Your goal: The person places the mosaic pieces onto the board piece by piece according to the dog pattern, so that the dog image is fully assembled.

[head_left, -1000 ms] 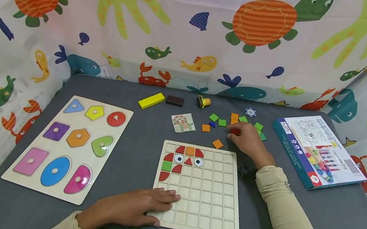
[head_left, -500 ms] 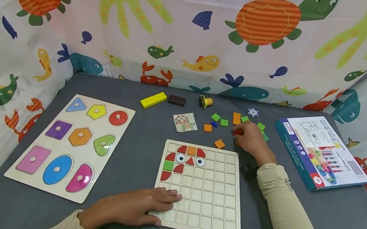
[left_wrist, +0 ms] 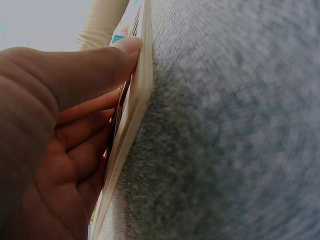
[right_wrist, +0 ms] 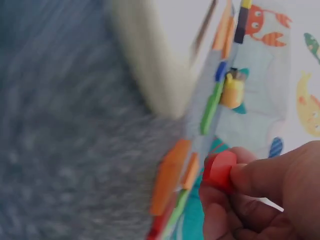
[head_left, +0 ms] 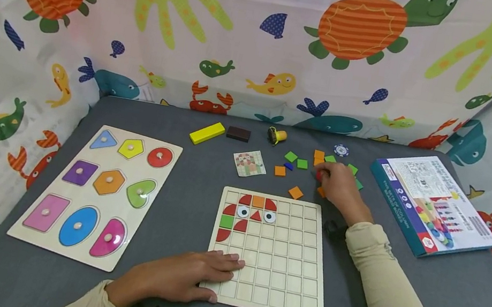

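Note:
A wooden grid board (head_left: 276,262) lies on the grey table, its upper left cells filled with red curved pieces, an orange square (head_left: 258,201), a green square (head_left: 226,221), a red triangle (head_left: 256,215) and two round eye pieces. My left hand (head_left: 186,274) rests with extended fingers on the board's lower left; its thumb (left_wrist: 100,70) lies along the edge. Beyond the board's upper right corner, my right hand (head_left: 342,189) pinches a small red piece (right_wrist: 221,167) between thumb and fingers. Its exact shape is partly covered. Orange tiles (right_wrist: 170,177) lie close by.
Left stands a knobbed shape puzzle (head_left: 117,224); right, a boxed game (head_left: 438,202). Loose green tiles (head_left: 302,164), a blue piece (head_left: 289,166), a picture card (head_left: 249,163), a yellow block (head_left: 207,133), a dark block (head_left: 238,134) and a poker chip (head_left: 341,150) lie behind the board.
The right hand has picked at the loose pieces and now pinches the red one. An orange tile has come into sight beneath that hand. The left hand stays on the board.

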Demonstrator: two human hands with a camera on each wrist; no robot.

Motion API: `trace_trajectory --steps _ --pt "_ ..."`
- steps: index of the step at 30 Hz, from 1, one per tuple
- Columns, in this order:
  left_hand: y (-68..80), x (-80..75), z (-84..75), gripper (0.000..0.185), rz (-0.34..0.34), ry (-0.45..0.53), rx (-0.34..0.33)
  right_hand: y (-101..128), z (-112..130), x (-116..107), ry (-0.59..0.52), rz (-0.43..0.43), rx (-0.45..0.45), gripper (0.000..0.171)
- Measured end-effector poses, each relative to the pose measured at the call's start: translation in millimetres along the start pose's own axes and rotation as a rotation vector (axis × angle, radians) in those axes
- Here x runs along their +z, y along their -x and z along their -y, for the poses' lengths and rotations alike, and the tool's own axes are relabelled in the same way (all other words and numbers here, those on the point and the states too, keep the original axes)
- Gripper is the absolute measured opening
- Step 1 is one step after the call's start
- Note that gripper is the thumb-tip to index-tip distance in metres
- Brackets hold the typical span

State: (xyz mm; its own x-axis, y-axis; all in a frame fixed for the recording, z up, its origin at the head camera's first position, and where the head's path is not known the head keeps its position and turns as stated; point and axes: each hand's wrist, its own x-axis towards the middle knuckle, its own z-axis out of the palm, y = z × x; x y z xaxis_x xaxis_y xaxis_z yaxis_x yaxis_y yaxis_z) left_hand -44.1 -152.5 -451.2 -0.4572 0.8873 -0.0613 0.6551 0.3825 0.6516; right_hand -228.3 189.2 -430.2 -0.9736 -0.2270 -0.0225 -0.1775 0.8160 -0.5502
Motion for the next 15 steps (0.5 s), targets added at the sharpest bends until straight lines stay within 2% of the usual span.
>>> trace_trajectory --steps 4,8,15 --pt "0.6 0.1 0.3 0.058 0.002 0.002 -0.002 7 12 0 0.009 -0.012 -0.075 0.029" --pt "1.6 -0.6 0.0 0.057 0.006 0.005 -0.003 13 29 4 0.014 0.013 -0.167 0.026" --pt "0.5 -0.9 -1.0 0.058 0.003 0.001 0.002 23 52 14 -0.082 0.095 -0.233 0.023"
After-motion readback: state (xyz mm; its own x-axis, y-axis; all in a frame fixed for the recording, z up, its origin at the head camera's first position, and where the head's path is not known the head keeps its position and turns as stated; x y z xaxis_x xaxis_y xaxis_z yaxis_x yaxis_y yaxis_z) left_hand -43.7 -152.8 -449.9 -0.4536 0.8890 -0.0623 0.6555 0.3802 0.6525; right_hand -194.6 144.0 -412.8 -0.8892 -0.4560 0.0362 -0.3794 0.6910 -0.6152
